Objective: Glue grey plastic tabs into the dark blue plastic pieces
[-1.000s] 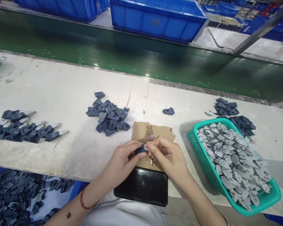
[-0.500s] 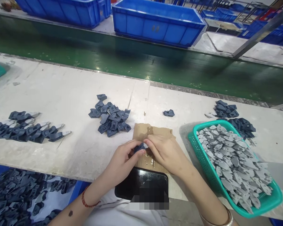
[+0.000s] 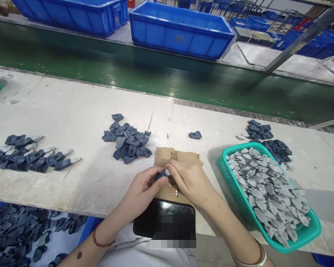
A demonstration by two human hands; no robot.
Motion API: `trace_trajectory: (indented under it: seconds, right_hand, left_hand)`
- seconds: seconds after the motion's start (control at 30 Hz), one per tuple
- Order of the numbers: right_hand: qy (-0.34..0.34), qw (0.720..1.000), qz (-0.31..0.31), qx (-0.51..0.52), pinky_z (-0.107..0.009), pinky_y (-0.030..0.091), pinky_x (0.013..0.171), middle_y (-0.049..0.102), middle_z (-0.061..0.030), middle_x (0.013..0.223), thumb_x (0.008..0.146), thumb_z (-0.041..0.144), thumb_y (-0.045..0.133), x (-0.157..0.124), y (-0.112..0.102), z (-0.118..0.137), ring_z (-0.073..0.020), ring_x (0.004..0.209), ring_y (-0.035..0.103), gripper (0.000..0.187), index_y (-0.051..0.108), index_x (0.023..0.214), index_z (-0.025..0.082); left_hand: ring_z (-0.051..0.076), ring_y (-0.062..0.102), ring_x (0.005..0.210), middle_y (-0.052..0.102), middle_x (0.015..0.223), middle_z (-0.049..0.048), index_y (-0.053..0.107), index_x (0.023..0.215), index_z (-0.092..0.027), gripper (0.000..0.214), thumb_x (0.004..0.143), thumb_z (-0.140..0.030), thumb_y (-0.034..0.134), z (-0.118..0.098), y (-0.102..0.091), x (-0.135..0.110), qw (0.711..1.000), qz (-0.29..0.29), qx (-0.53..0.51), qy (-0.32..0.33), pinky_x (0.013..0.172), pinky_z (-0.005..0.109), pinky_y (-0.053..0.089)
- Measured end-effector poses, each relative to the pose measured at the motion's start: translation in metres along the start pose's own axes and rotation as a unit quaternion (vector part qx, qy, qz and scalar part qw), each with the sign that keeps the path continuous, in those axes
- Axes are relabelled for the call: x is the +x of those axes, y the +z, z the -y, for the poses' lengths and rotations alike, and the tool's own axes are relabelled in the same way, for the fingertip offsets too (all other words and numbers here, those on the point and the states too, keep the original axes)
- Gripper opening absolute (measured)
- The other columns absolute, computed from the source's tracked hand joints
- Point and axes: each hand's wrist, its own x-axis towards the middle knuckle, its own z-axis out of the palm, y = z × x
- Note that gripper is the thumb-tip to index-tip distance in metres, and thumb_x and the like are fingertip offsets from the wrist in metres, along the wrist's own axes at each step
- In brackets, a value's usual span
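Note:
My left hand (image 3: 147, 183) pinches a dark blue plastic part (image 3: 160, 174) between thumb and fingers. Against it, my right hand (image 3: 187, 180) is closed on a small light grey piece (image 3: 167, 172), of which only a bit shows. The two pieces meet between my fingertips; how far one sits in the other is hidden. Both hands are over a wet piece of brown cardboard (image 3: 167, 154). Just in front of me lies a black phone (image 3: 149, 218). A heap of dark blue parts (image 3: 132, 141) is to the left, and a single blue part (image 3: 195, 135) lies beyond the cardboard.
At the right stands a green basket (image 3: 225, 163) full of grey pieces (image 3: 267, 193), with more blue parts (image 3: 275, 148) behind it. Joined blue-and-grey parts (image 3: 33, 157) lie in rows at far left. Blue crates (image 3: 180, 37) stand beyond the green belt (image 3: 144, 70).
The whole view has shifted slightly, so things appear a little further left. Both hands keep their grip on the blue part and grey piece, with hardly any movement between them.

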Motion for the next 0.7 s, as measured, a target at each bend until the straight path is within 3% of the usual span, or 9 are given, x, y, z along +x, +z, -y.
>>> trace_trajectory:
  seconds: [0.13,0.23,0.3,0.37,0.43,0.5,0.6,0.7]
  right_hand:
    - [0.042,0.996,-0.064,0.040,-0.030,0.042,0.065,0.065,-0.0036,0.075,0.110,0.038,0.033,-0.017,-0.023,0.003,-0.0179,0.071,0.062,0.046,0.057,0.075,0.022]
    - [0.158,0.970,-0.182,-0.020,-0.032,0.044,0.068,0.071,-0.0077,0.088,0.105,0.043,0.044,-0.041,-0.048,-0.011,-0.0222,0.079,0.065,0.035,0.066,0.086,0.023]
    - [0.266,0.934,-0.215,-0.101,-0.035,0.044,0.064,0.073,-0.0125,0.101,0.100,0.048,0.048,-0.058,-0.060,-0.027,-0.0255,0.077,0.066,0.035,0.072,0.099,0.023]
    - [0.379,0.894,-0.182,-0.156,-0.036,0.041,0.056,0.075,-0.0156,0.097,0.096,0.051,0.048,-0.070,-0.067,-0.041,-0.0284,0.069,0.065,0.039,0.075,0.098,0.022]
    - [0.446,0.868,-0.129,-0.179,-0.037,0.039,0.053,0.077,-0.0166,0.090,0.092,0.049,0.050,-0.075,-0.068,-0.050,-0.0321,0.069,0.066,0.038,0.077,0.094,0.022]
    - [0.465,0.859,-0.102,-0.187,-0.037,0.040,0.053,0.078,-0.0168,0.086,0.089,0.044,0.053,-0.075,-0.066,-0.055,-0.0345,0.071,0.068,0.034,0.079,0.091,0.022]
    - [0.458,0.866,-0.113,-0.167,-0.037,0.041,0.052,0.079,-0.0165,0.086,0.084,0.038,0.056,-0.071,-0.065,-0.058,-0.0339,0.071,0.070,0.029,0.080,0.087,0.022]
    - [0.468,0.868,-0.118,-0.115,-0.037,0.044,0.052,0.080,-0.0137,0.085,0.080,0.037,0.059,-0.069,-0.068,-0.059,-0.0321,0.069,0.070,0.025,0.079,0.085,0.023]
  left_hand:
    - [0.016,0.054,0.083,0.060,0.089,-0.0002,0.064,0.100,-0.021,0.014,0.097,-0.032,0.058,0.000,-0.005,-0.002,0.999,-0.010,-0.035,0.011,0.079,0.026,0.044]
    - [0.013,0.043,0.069,0.048,0.075,-0.0034,0.058,0.089,-0.021,0.017,0.096,-0.035,0.054,0.003,-0.009,-0.004,0.998,-0.023,-0.052,0.019,0.066,0.025,0.036]
    - [0.013,0.038,0.064,0.043,0.070,-0.0039,0.054,0.079,-0.020,0.026,0.095,-0.040,0.055,0.003,-0.010,-0.005,0.998,-0.019,-0.044,0.035,0.061,0.026,0.032]
    - [0.012,0.035,0.062,0.041,0.065,-0.0040,0.050,0.068,-0.019,0.033,0.092,-0.040,0.059,0.001,-0.010,-0.005,0.999,-0.013,-0.011,0.043,0.059,0.027,0.029]
    - [0.012,0.034,0.060,0.038,0.062,-0.0041,0.046,0.062,-0.019,0.034,0.088,-0.037,0.059,0.000,-0.010,-0.004,0.998,-0.013,0.028,0.046,0.058,0.027,0.028]
    - [0.012,0.034,0.058,0.036,0.059,-0.0042,0.043,0.058,-0.020,0.034,0.086,-0.034,0.056,-0.001,-0.009,-0.004,0.997,-0.020,0.054,0.048,0.057,0.028,0.027]
    - [0.012,0.034,0.058,0.036,0.057,-0.0040,0.042,0.057,-0.020,0.031,0.084,-0.032,0.052,-0.003,-0.010,-0.007,0.995,-0.048,0.070,0.051,0.056,0.028,0.027]
    - [0.014,0.039,0.058,0.040,0.059,-0.0033,0.046,0.060,-0.021,0.029,0.086,-0.032,0.052,-0.011,-0.021,-0.015,0.980,-0.137,0.132,0.066,0.057,0.029,0.030]
